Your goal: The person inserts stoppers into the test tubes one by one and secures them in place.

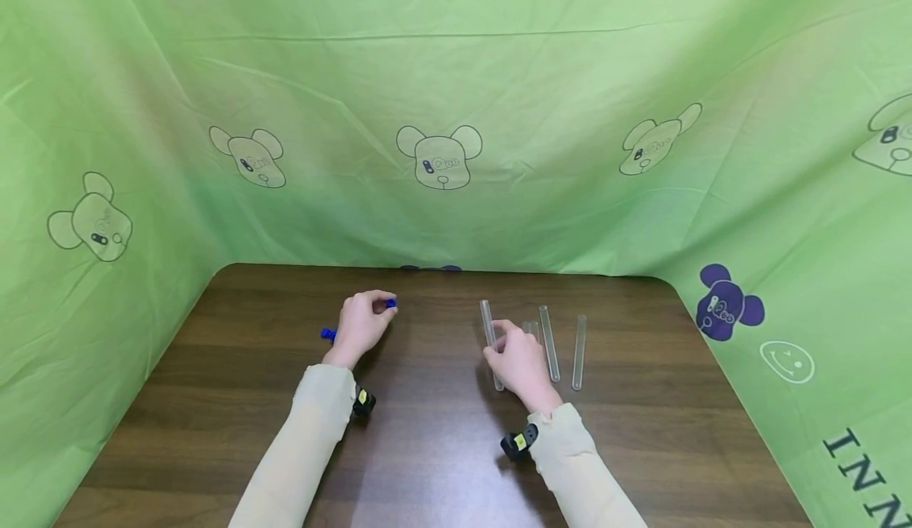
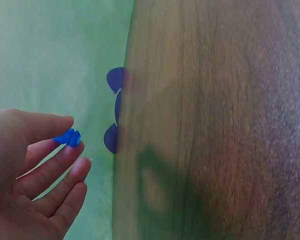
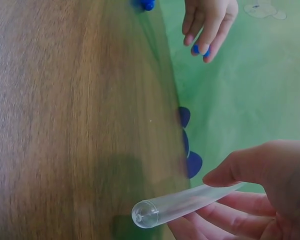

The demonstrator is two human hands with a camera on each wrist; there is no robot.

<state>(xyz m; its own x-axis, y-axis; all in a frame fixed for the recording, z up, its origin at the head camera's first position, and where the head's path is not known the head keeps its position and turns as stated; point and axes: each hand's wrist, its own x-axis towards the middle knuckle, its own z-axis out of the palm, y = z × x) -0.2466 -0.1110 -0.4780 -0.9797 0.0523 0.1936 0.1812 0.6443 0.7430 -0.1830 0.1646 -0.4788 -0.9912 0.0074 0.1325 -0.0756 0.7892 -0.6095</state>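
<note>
Lightly pinched a small ridged blue stopper (image 1: 391,303) between thumb and fingertips of the left hand (image 1: 363,324), left of centre in the head view. Meanwhile gripped a long, clear, round-bottomed tube (image 1: 488,318) between thumb and fingers of the right hand (image 1: 522,360), just right of centre; could not tell glass from plastic. Apparently turned the rounded end towards the bottom of the frame.

Called, probably, for a firm but gentle hold on so smooth a wall, leaving the far end bare of fingers. Paid to hold the stopper by the very fingertips, being small enough to pop out of a hard squeeze. Saw at least one similar blue stopper (image 1: 328,334) just beside the left wrist, plus a clear loose tube (image 1: 549,346) beside the right hand and a separate outer tube (image 1: 580,354) farther right. Made sense to lift the right wrist past those, for fear of rolling them across the brown wood-grain worktop (image 1: 427,449).
</note>
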